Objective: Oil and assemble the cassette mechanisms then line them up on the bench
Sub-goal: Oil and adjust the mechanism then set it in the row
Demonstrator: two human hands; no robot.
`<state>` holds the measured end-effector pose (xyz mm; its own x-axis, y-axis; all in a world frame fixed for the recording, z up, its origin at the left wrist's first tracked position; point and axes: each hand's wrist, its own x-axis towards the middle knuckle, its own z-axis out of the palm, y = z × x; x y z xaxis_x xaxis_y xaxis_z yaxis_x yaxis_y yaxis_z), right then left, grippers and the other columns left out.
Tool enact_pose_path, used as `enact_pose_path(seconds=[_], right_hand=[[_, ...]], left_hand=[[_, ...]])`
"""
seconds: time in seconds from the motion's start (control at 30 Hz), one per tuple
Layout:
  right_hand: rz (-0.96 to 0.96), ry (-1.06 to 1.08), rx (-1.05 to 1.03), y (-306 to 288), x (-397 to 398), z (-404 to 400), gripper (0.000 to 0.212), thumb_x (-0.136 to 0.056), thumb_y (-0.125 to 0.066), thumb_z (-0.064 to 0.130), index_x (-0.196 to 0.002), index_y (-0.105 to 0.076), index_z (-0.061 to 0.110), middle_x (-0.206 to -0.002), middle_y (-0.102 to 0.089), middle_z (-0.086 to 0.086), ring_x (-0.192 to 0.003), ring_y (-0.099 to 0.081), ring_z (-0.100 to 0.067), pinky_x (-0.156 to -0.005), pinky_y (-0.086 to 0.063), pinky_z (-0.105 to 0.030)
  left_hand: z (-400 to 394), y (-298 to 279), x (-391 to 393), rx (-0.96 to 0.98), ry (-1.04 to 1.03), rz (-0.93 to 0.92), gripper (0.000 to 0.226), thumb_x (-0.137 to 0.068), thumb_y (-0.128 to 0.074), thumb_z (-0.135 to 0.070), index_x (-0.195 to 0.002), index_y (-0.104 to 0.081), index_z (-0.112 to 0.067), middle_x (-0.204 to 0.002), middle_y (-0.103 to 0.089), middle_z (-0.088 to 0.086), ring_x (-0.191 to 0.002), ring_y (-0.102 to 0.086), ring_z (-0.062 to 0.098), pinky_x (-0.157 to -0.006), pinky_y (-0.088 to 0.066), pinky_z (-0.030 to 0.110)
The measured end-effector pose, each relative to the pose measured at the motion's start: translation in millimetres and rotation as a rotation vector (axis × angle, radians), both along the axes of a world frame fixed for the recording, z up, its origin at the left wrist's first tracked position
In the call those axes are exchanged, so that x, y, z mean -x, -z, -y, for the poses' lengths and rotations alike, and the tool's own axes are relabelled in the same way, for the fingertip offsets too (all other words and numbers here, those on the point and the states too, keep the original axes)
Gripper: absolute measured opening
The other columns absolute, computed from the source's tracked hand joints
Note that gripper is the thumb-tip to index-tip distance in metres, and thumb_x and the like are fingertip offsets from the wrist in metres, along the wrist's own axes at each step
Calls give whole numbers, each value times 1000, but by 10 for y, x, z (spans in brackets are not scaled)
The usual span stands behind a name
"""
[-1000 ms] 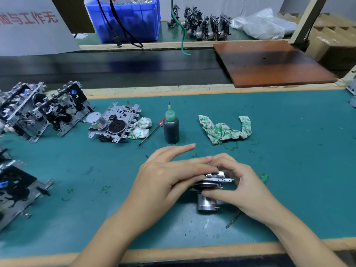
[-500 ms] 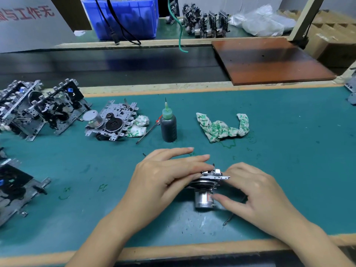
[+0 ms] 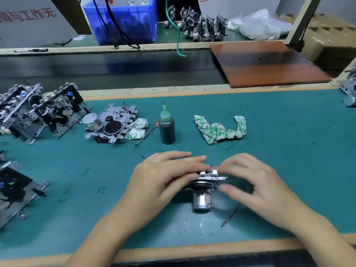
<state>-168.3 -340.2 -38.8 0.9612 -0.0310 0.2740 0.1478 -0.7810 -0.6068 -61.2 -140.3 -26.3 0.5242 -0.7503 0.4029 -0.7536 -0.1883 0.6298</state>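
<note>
A cassette mechanism with a silver motor can on its underside stands on the green bench mat near the front. My left hand lies over its left half and grips it. My right hand is blurred, its fingers spread beside the mechanism's right edge, holding nothing. A dark oil bottle with a green needle cap stands upright behind the hands. Several more mechanisms lie along the left: one plate with a motor, two leaning together, and one at the near left edge.
A crumpled green-printed rag lies right of the bottle, a smaller one and a red-handled pick left of it. A thin metal tool lies under my right wrist. Behind are a brown board and blue bin.
My right hand has let go of the mechanism's right side and opened, drawing slightly away. My left hand has kept its hold and the mechanism has stayed in place.
</note>
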Motion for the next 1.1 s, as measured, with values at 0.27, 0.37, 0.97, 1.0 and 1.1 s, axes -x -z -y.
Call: enact_pose_path(seconds=[0.27,0.37,0.97,1.0,1.1], right_hand=[[203,58,-67,-310,-266,-278,17,-84,-56,42,-75,-52,28,-66,-48,7,-59,-47,-14,-55,-40,-27],[126,62,-194,-285,-321,-301,14,-83,-62,36,-77,-52,28,-63,-48,7,-58,-47,-14,-55,-39,-24],[24,93,-308,-191,-246,-243,22,-82,-51,51,-77,-53,29,-80,-55,10,-80,-53,-9,-72,-42,-27],[58,76,-245,-221,-252,-247,23,-83,-51,51,-76,-50,29,-76,-52,8,-75,-50,-10,-68,-40,-25],[130,-42,163,-336,-305,-282,30,-86,-47,53,-74,-46,26,-65,-40,12,-61,-36,-7,-54,-34,-26]], left_hand=[[-185,-144,-99,-7,-56,61,17,-84,-61,-36,-88,-73,-25,-98,-65,-17,-95,-59,4,-85,-44,24],[-198,-174,-87,-26,-60,104,20,-85,-60,-36,-85,-73,-22,-93,-65,-17,-90,-59,6,-82,-45,27],[-214,-140,-79,30,-90,47,16,-81,-62,-39,-91,-71,-30,-94,-66,-20,-92,-61,3,-82,-46,22],[-231,-145,-81,22,-109,59,18,-80,-62,-41,-94,-69,-32,-95,-65,-21,-92,-60,2,-83,-45,21],[-283,-152,-97,-12,-156,100,20,-79,-61,-45,-86,-71,-30,-88,-60,-20,-86,-56,2,-77,-42,17]])
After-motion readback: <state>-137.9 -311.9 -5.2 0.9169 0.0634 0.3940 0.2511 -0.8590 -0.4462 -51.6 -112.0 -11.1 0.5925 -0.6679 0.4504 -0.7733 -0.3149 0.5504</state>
